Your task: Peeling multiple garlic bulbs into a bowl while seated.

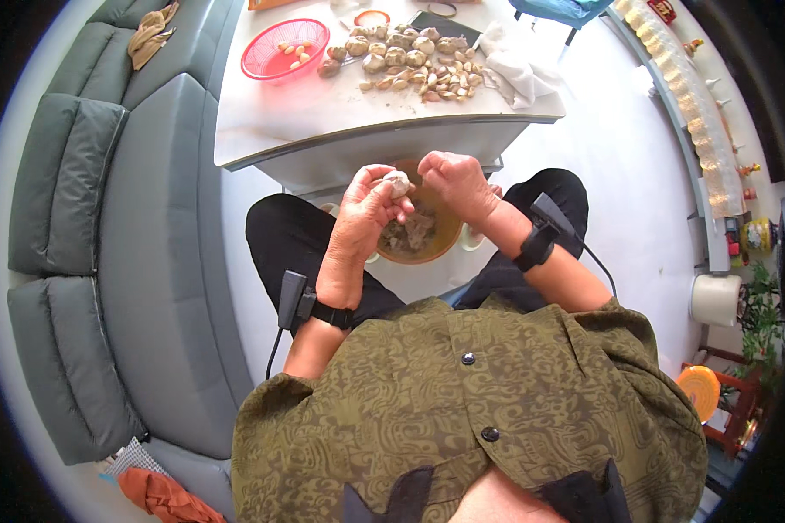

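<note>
My left hand (371, 205) grips a whitish garlic bulb (396, 183) between thumb and fingers over an orange-brown bowl (432, 240) between my knees, which has papery skins in it. My right hand (458, 183) is raised just right of the bulb, fingers curled and pinched; what they hold, if anything, I cannot make out. On the white table (279, 122) in front are whole garlic bulbs (375, 63), loose cloves (449, 80) and a pink plastic basket (260, 65) with several pale peeled cloves.
A white cloth (510, 65), a dark flat item (436, 26) and an orange ring-shaped item (372, 19) are on the table. A grey sofa (157, 253) runs along my left. Far right stand a white bin (715, 299), plants (763, 314) and an orange round object (698, 392).
</note>
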The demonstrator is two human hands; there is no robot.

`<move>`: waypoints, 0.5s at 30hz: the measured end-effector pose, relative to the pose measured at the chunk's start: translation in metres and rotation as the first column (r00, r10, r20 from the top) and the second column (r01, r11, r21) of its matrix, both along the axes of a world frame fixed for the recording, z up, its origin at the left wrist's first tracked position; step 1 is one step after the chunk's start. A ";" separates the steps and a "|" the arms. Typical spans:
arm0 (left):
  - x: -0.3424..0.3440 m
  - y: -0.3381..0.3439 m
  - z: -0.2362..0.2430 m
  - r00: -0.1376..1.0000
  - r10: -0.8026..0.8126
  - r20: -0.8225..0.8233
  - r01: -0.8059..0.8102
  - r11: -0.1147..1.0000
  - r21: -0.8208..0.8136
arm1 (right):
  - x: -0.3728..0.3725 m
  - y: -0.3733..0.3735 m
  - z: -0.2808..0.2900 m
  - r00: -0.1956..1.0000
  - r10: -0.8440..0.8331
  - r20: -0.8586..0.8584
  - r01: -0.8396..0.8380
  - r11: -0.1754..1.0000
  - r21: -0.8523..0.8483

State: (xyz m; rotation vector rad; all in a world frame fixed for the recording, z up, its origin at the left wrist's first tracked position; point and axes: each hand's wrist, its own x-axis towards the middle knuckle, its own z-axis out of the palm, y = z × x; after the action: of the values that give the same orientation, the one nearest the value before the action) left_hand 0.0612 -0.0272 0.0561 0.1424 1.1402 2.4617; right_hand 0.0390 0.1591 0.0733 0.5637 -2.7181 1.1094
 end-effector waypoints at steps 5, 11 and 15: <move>0.004 0.006 0.004 0.999 0.013 0.029 -0.010 0.996 -0.091 | 0.008 -0.019 0.021 0.989 0.061 -0.138 -0.058 0.998 0.027; 0.013 0.015 -0.003 0.997 0.051 -0.059 -0.063 0.974 -0.219 | 0.014 -0.016 0.009 0.997 0.029 -0.069 -0.027 0.999 0.034; 0.013 0.020 0.003 0.989 0.102 -0.110 -0.132 0.938 -0.320 | 0.014 -0.015 0.003 0.999 0.025 -0.037 -0.027 0.999 -0.030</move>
State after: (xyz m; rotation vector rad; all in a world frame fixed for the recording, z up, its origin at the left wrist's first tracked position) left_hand 0.0742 -0.0077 0.0588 0.0913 1.6217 2.3438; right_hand 0.0533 0.1444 0.0763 0.6103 -2.6661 1.1331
